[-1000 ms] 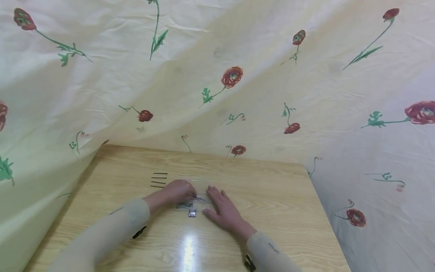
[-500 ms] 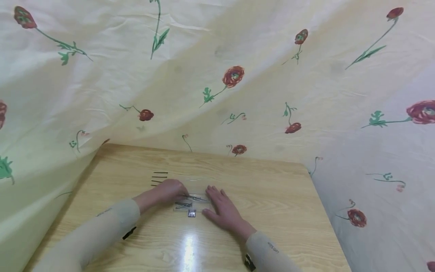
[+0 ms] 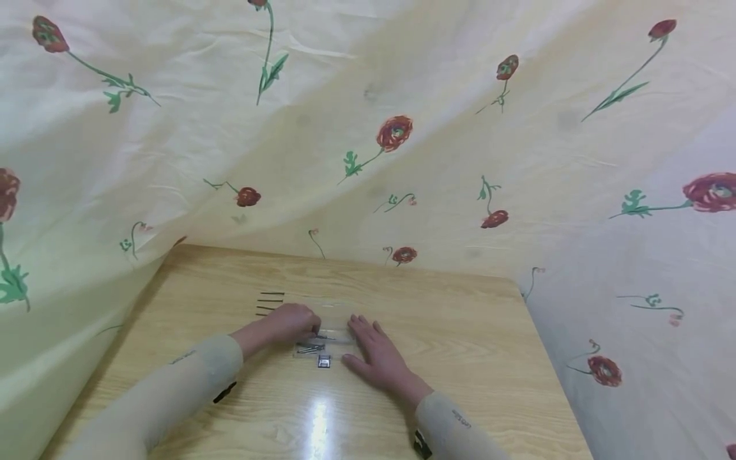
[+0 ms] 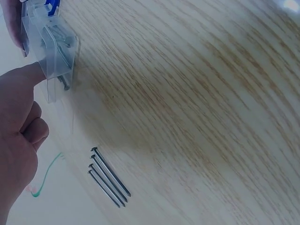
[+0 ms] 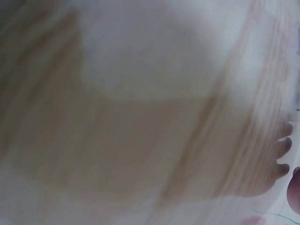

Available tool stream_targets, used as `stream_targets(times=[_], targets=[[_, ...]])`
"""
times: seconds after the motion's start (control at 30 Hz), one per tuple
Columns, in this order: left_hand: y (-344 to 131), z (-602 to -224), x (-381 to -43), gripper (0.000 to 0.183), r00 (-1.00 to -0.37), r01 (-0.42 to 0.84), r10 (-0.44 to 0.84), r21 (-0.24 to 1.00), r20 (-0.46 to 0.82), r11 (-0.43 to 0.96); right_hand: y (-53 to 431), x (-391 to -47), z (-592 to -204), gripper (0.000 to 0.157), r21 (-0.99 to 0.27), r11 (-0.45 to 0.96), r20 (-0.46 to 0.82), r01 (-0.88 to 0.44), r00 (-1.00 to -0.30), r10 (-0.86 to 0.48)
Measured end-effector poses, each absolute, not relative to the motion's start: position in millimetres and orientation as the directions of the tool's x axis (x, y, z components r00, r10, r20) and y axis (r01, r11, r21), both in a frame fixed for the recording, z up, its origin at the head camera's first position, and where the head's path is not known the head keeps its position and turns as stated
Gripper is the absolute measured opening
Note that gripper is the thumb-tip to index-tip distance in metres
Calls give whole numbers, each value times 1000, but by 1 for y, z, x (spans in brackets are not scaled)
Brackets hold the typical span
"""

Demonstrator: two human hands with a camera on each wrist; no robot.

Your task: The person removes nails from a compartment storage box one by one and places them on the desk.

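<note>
A clear plastic box [image 4: 63, 40] holds several steel nails [image 3: 311, 349]; a small blue latch [image 4: 52, 6] shows at its top edge. My left hand [image 3: 292, 321] reaches into the box from its left side. In the left wrist view one finger goes in behind the see-through wall, close to the nails, while other fingers are curled under the palm; I cannot tell whether a nail is pinched. My right hand [image 3: 379, 354] lies palm down at the box's right side, fingers straight and spread.
Left of the box, several nails [image 4: 110, 178] lie side by side in a row on the wood-grain table [image 3: 460, 358]. A flower-print cloth [image 3: 322, 147] hangs behind and beside the table. A bright light reflection [image 3: 319, 428] shows on the near tabletop.
My left hand has shifted left overall, with a slight move back to the right at the end. The nails by its fingertips have changed position; my right hand stays put.
</note>
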State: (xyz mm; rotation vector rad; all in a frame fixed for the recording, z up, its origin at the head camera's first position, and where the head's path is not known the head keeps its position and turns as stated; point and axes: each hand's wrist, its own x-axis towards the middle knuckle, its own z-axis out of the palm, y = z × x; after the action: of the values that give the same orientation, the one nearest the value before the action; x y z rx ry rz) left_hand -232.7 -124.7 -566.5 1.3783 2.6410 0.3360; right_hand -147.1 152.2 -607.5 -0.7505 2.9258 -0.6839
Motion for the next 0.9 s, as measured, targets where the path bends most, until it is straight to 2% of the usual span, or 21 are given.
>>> stream_targets(times=[0.23,0.57,0.73,0.9], targets=[[-128,-568,-229,3,-571,793,821,249,-14,556,152,-146,-610,83,-431,779,60,-455,-876,-478],[-137,-551,-230,5,-632,737,769,374,89,563,151,-145,-612,82,-418,772,85,-478,-867,-491],[-160,-534,-234,6,-647,746,742,345,172,570,152,-146,-612,82,-401,770,107,-495,-861,-498],[-191,-528,-236,5,-687,720,703,291,180,630,154,-148,-610,83,-395,776,99,-492,-862,-497]])
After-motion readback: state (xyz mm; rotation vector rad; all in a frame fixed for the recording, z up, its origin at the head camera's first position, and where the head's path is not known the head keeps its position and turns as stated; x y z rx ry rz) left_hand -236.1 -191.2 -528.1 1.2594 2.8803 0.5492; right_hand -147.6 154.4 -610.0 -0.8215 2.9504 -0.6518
